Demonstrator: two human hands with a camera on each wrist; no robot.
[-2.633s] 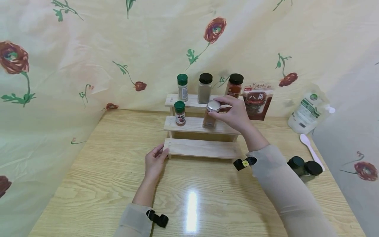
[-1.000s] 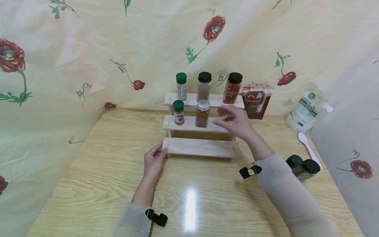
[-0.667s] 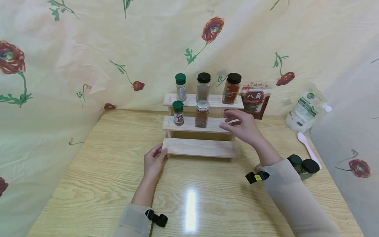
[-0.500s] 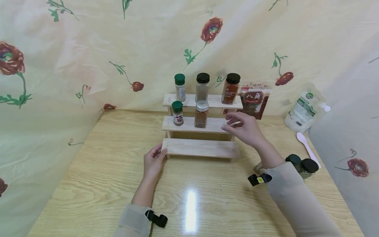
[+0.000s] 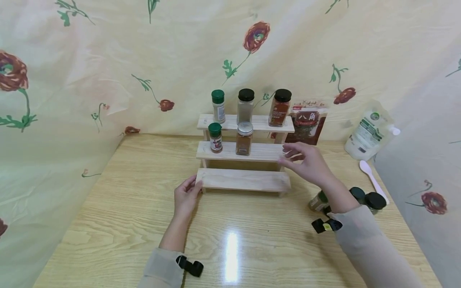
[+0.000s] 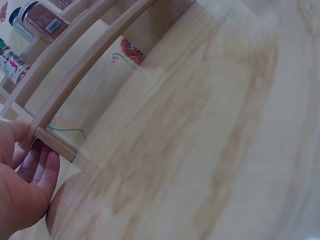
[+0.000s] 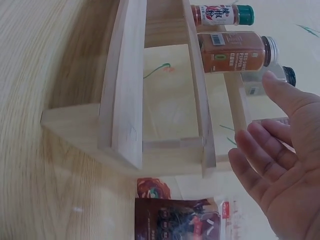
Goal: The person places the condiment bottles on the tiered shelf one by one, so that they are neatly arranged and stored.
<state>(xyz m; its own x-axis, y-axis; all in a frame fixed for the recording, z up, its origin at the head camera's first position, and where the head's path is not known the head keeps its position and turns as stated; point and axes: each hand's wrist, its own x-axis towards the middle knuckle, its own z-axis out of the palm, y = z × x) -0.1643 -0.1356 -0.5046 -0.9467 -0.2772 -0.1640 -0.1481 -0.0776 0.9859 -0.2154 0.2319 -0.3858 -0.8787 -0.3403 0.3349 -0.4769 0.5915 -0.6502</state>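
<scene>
A three-step wooden spice rack (image 5: 245, 179) stands on the table. My left hand (image 5: 185, 198) grips the left end of its lowest step; in the left wrist view the thumb lies above the board and fingers are beneath. My right hand (image 5: 309, 163), fingers loosely bent and holding nothing, is by the right end of the middle step. On that step stand a silver-lidded spice jar (image 5: 243, 143) and a small green-capped spice jar (image 5: 216, 142). The top step bears a green-capped shaker (image 5: 219, 110), a black-lidded jar (image 5: 245, 110) and a red-brown spice jar (image 5: 279, 112).
Behind the rack's right side leans a dark red spice bag (image 5: 305, 125). Farther right are a white spout pouch (image 5: 368, 134) and a pale spoon (image 5: 372, 180). Beside my right forearm are a green-lidded jar (image 5: 318, 201), partly hidden, and two dark-lidded jars (image 5: 375, 201).
My right hand has let go of the silver-lidded jar, which now stands farther left on the middle step, and has drawn back right and downward. My left hand keeps its place on the rack.
</scene>
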